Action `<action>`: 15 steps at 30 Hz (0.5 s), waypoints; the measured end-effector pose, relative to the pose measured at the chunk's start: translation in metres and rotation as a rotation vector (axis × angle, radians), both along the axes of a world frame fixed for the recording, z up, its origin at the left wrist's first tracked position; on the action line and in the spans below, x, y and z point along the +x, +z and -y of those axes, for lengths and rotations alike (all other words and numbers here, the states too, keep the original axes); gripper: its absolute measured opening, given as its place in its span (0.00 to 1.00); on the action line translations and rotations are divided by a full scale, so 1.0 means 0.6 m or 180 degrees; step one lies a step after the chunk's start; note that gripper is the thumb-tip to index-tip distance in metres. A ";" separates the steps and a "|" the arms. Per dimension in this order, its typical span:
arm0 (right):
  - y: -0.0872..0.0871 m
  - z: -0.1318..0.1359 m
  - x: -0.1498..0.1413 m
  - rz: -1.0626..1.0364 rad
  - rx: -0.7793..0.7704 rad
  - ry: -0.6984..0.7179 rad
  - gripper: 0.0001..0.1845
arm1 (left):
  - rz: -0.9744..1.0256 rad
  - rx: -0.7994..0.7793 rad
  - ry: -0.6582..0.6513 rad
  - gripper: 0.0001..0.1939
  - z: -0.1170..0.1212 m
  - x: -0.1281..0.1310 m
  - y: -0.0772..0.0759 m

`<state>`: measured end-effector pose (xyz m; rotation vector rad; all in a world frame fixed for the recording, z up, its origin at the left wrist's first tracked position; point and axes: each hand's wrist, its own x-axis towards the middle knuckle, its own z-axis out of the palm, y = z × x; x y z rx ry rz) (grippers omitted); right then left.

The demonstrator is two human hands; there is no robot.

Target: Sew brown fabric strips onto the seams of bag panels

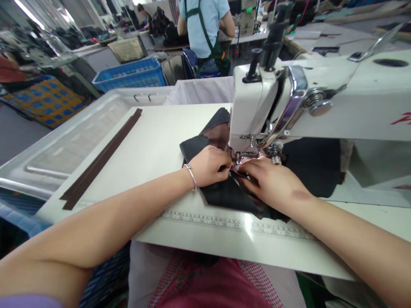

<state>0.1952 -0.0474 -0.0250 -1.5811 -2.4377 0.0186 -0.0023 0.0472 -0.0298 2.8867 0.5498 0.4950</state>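
A dark, leather-like piece (227,196) with brown inner faces lies folded beneath the head of a white sewing machine (253,107). Just left of the presser foot (242,157), my left hand (210,166) is closed, its thumb and fingertips pinching the piece's edge. My right hand (272,182) is on the other side of the foot, fingers bent and together, gripping the same piece close to the needle. The fingertips of both hands nearly meet there and are partly hidden. More of the dark material (313,167) spreads under the machine arm.
Long brown strips (102,158) lie on the left of the white table (154,141), which has a printed ruler (224,222) along its front. Beyond its left edge is a pale plastic tray (64,145). Behind stand a blue crate (131,76) and a seated co-worker (205,34).
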 end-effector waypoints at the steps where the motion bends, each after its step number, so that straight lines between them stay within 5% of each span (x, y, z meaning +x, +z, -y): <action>1: -0.002 0.001 -0.007 0.0143 0.0142 -0.0010 0.12 | 0.0055 -0.0022 -0.0018 0.05 -0.001 -0.001 0.000; 8: -0.014 -0.004 -0.043 0.0771 0.0652 0.0178 0.15 | 0.0086 0.0128 -0.0397 0.12 -0.041 0.001 0.010; 12: -0.017 -0.005 -0.041 0.0832 0.0748 0.0334 0.15 | -0.0484 0.0511 -0.0197 0.13 -0.073 0.011 0.007; 15: -0.013 -0.008 -0.019 0.0800 0.0778 0.0513 0.14 | -0.0857 0.0648 -0.0026 0.13 -0.062 0.009 0.016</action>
